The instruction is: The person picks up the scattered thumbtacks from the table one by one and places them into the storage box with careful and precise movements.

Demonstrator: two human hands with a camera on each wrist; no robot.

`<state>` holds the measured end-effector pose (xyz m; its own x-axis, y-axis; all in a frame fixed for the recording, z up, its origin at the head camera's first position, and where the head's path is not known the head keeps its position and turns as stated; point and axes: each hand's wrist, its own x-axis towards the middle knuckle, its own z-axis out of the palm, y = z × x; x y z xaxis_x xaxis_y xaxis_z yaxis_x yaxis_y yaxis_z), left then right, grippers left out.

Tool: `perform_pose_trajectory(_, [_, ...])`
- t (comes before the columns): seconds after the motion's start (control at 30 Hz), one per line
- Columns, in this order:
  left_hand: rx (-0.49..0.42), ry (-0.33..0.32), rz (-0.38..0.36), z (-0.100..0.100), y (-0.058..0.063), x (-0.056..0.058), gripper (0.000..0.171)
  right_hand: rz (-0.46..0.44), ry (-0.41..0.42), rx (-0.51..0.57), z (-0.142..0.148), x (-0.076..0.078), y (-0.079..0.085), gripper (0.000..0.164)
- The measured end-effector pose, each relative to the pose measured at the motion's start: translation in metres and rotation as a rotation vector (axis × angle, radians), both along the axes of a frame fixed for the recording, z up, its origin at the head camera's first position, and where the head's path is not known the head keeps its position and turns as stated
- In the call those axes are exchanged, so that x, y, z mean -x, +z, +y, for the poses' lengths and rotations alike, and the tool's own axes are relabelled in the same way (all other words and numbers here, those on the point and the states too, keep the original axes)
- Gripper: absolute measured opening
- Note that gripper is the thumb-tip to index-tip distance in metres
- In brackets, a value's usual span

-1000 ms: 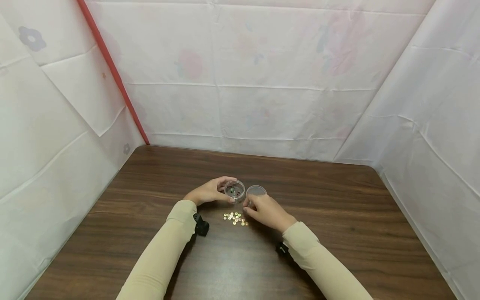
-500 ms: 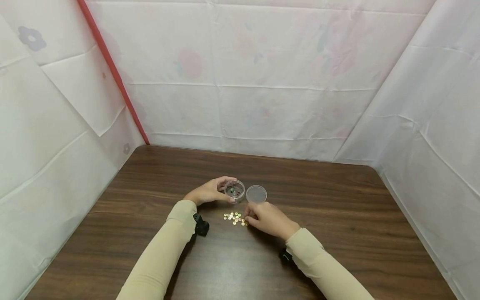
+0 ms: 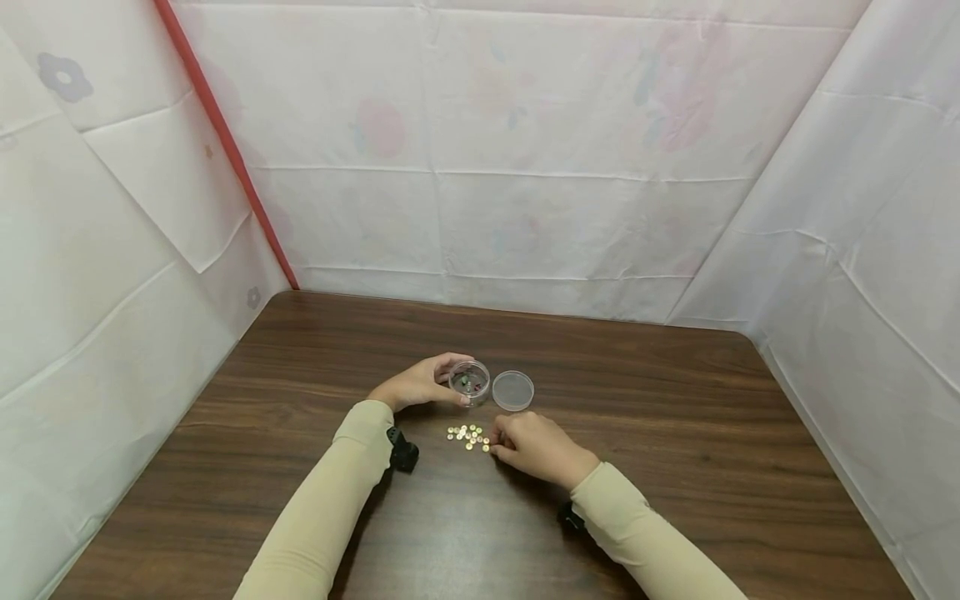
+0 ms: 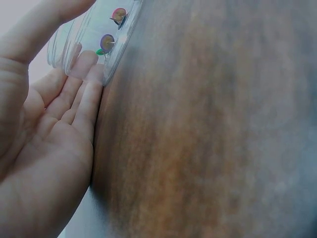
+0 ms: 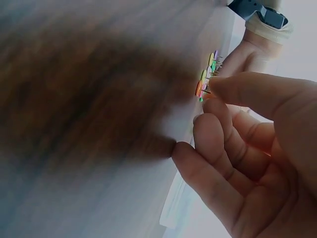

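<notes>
My left hand [image 3: 416,387] holds a clear round plastic box [image 3: 471,385] by its side, thumb at the front and fingers behind. Several thumbtacks [image 4: 107,43] with coloured heads lie inside it. In front of the box, a loose group of thumbtacks [image 3: 465,433] lies on the table, points up in the right wrist view. My right hand [image 3: 540,448] is at the right edge of this group, thumb and index finger pinched together low over the table. A thumbtack at those fingertips is mostly hidden by them.
The clear round lid [image 3: 513,391] lies flat on the brown wooden table [image 3: 660,450], just right of the box and behind my right hand. White patterned cloth [image 3: 555,208] hangs behind the table and along both sides.
My right hand has come from beside the lid toward me, down to the group's right edge. The rightmost thumbtack is now hidden at its fingertips. My left hand and the box stay put.
</notes>
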<state>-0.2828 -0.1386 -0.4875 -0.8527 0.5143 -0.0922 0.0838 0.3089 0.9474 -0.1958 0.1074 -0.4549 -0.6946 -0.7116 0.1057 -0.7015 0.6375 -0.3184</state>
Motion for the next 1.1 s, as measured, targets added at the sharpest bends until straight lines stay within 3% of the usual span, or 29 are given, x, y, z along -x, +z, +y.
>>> perform_pose_trajectory(0.63, [-0.008, -0.011, -0.006, 0.0, 0.0024, -0.0023, 0.076, 0.064, -0.002, -0.011, 0.0008, 0.0004, -0.0056, 0.009])
perform_pose_trajectory(1.1, [-0.005, -0.008, -0.01, -0.0003, 0.0036, -0.0022, 0.075, 0.009, 0.001, 0.051, 0.0042, 0.0023, -0.0024, 0.007])
